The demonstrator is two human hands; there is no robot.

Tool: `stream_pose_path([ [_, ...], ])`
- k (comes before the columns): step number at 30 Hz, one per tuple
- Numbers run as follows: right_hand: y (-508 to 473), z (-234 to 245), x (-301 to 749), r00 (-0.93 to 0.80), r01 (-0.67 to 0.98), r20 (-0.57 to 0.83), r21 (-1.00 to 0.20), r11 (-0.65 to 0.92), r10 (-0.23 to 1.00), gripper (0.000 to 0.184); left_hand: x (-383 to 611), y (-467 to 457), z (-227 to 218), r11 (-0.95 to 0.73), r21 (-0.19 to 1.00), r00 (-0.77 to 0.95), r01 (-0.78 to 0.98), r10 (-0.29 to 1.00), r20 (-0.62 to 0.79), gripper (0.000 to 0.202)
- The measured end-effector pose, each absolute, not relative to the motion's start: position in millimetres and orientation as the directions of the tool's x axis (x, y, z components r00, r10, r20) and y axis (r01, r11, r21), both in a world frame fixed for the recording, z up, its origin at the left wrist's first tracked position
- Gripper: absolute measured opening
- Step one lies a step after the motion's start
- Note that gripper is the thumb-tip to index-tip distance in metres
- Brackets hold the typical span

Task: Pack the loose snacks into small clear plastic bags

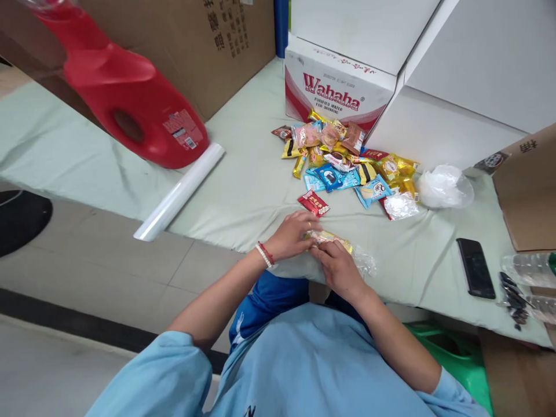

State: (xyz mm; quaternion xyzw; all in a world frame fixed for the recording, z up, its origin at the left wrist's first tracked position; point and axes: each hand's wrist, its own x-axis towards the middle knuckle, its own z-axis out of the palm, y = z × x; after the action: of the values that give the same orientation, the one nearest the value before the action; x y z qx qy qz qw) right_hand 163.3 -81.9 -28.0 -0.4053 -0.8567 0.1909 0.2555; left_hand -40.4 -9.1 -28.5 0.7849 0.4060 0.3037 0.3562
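Note:
Near the front edge of the cloth, a clear plastic bag (pixel 365 260) with a yellow-wrapped snack (pixel 332 238) at it lies between my two hands. My left hand (pixel 292 236), wearing a ring and a red and white bracelet, has its fingers bent over the left end of the bag. From the near side, my right hand (pixel 341 270) pinches the bag with curled fingers. Their fingertips almost meet, and part of the snack is hidden beneath them. Just beyond my left hand is a red snack packet (pixel 313 202).
Behind lies a pile of wrapped snacks (pixel 334 156) against a Wahaha carton (pixel 334 87). A bundled clear plastic bag (pixel 446 186) sits at its right. Further right is a black phone (pixel 475 267). To the left are a white plastic roll (pixel 180 191) and a red jug (pixel 130 98).

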Motion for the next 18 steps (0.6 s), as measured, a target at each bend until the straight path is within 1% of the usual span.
stream_pose_path([
  [1, -82, -27, 164, -0.503, 0.558, 0.316, -0.592, 0.581, 0.804, 0.045, -41, -6, -29, -0.388, 0.832, 0.495, 0.397, 0.853, 0.162, 0.014],
  [2, -81, -27, 164, -0.451, 0.521, 0.338, -0.652, 0.551, 0.826, 0.042, -43, -3, -29, -0.339, 0.865, 0.470, 0.369, 0.871, 0.141, 0.011],
  [3, -81, -26, 165, -0.388, 0.489, 0.344, -0.710, 0.507, 0.855, 0.037, -45, -1, -30, -0.274, 0.901, 0.416, 0.337, 0.902, 0.119, 0.014],
  [5, -80, -24, 165, -0.251, 0.448, 0.303, -0.805, 0.388, 0.919, 0.027, -50, 2, -29, -0.143, 0.951, 0.266, 0.275, 0.962, 0.068, 0.022],
  [7, -78, -23, 164, -0.137, 0.426, 0.243, -0.861, 0.278, 0.960, 0.018, -54, 3, -27, -0.095, 0.962, 0.188, 0.258, 0.981, 0.047, 0.023],
  [9, -75, -23, 161, -0.054, 0.409, 0.204, -0.889, 0.208, 0.978, 0.015, -53, 1, -24, -0.181, 0.939, 0.234, 0.291, 0.966, 0.113, 0.023],
  [11, -72, -24, 159, 0.000, 0.395, 0.193, -0.901, 0.177, 0.981, 0.016, -45, -3, -23, -0.311, 0.892, 0.343, 0.327, 0.919, 0.194, 0.039],
  [12, -72, -25, 158, 0.015, 0.390, 0.193, -0.905, 0.172, 0.981, 0.017, -39, -5, -23, -0.349, 0.868, 0.376, 0.353, 0.902, 0.210, 0.048],
  [13, -72, -25, 157, 0.025, 0.388, 0.197, -0.905, 0.172, 0.980, 0.017, -32, -7, -24, -0.361, 0.846, 0.385, 0.393, 0.900, 0.205, 0.050],
  [14, -72, -25, 156, 0.028, 0.391, 0.203, -0.903, 0.176, 0.979, 0.018, -26, -8, -25, -0.349, 0.825, 0.373, 0.445, 0.909, 0.184, 0.045],
  [16, -73, -24, 154, 0.023, 0.411, 0.224, -0.890, 0.195, 0.974, 0.018, -17, -7, -28, -0.298, 0.788, 0.320, 0.538, 0.937, 0.136, 0.023],
  [18, -76, -23, 154, 0.013, 0.439, 0.246, -0.872, 0.216, 0.969, 0.019, -15, -4, -29, -0.290, 0.774, 0.302, 0.562, 0.944, 0.135, 0.007],
])
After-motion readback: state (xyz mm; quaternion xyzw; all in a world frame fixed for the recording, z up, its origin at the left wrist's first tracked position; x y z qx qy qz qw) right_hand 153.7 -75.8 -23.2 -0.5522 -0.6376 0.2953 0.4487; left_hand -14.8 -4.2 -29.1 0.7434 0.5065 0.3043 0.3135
